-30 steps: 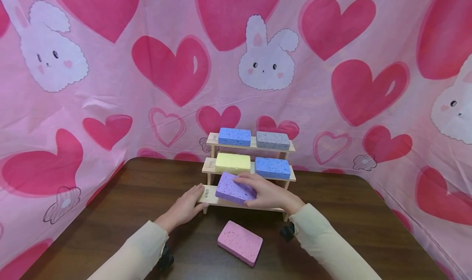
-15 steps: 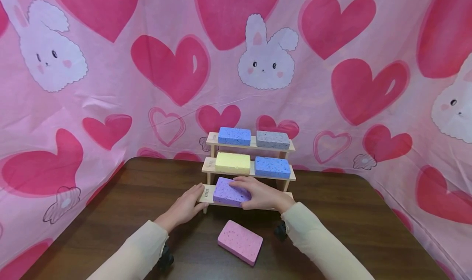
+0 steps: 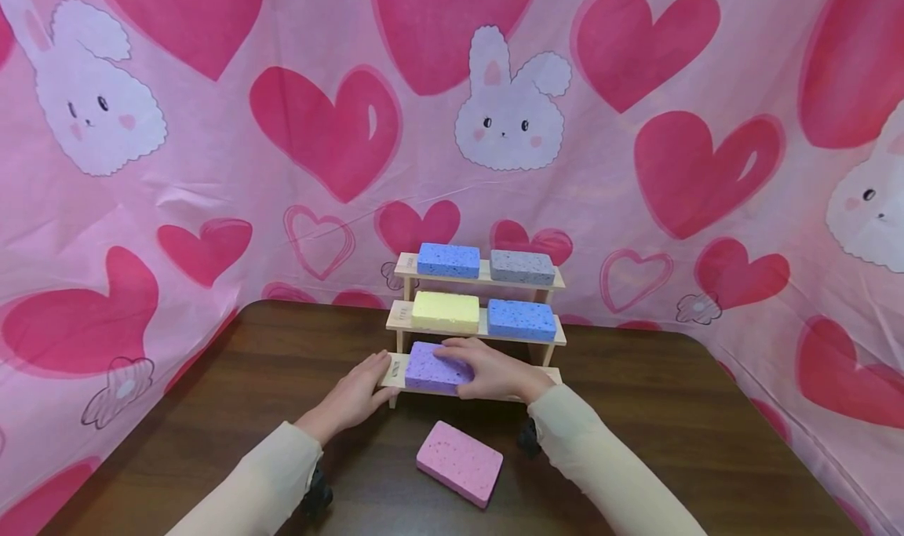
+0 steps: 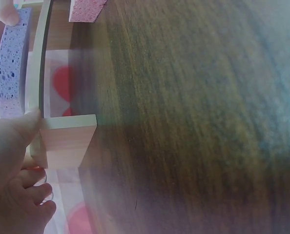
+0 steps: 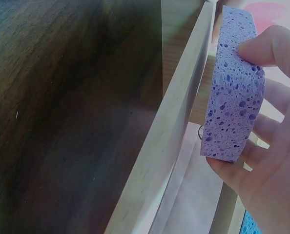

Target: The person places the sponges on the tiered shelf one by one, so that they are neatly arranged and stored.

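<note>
My right hand (image 3: 494, 367) grips a purple sponge (image 3: 427, 365) at its right part, thumb on the front side and fingers over the top. The sponge lies flat on the left part of the lowest step of a three-tier wooden rack (image 3: 394, 371), close to the label at its end. In the right wrist view the thumb presses the pitted long side of the sponge (image 5: 233, 97). My left hand (image 3: 356, 391) holds the left end of that step; in the left wrist view its thumb lies along the board's front edge, the other fingers round the end.
A pink sponge (image 3: 461, 464) lies on the brown table (image 3: 636, 418) in front of the rack. Yellow (image 3: 446, 311) and blue (image 3: 522, 319) sponges sit on the middle tier, blue (image 3: 448, 260) and grey (image 3: 523, 267) ones on top. A pink heart-print cloth (image 3: 438, 128) hangs behind.
My right hand has moved the purple sponge left and down, from a tilted position over the lowest step to lying flat on it. The left hand has stayed at the step's end.
</note>
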`<action>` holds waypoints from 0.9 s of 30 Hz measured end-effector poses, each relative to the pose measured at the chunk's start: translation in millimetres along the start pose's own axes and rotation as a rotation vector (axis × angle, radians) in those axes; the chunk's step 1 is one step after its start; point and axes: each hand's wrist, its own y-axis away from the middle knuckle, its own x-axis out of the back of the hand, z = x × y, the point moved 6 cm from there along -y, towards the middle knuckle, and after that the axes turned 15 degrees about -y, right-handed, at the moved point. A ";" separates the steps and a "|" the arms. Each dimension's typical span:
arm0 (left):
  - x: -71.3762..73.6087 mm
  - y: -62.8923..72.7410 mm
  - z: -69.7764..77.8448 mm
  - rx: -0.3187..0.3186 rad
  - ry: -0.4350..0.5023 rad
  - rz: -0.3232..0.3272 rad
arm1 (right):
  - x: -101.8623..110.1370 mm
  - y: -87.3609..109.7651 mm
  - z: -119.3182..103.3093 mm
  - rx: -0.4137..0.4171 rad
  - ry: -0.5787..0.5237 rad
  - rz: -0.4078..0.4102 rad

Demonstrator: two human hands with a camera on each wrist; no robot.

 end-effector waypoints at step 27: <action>-2.1 -0.6 -2.6 0.015 0.006 -0.009 | -5.7 -6.5 9.6 -0.039 -0.042 0.001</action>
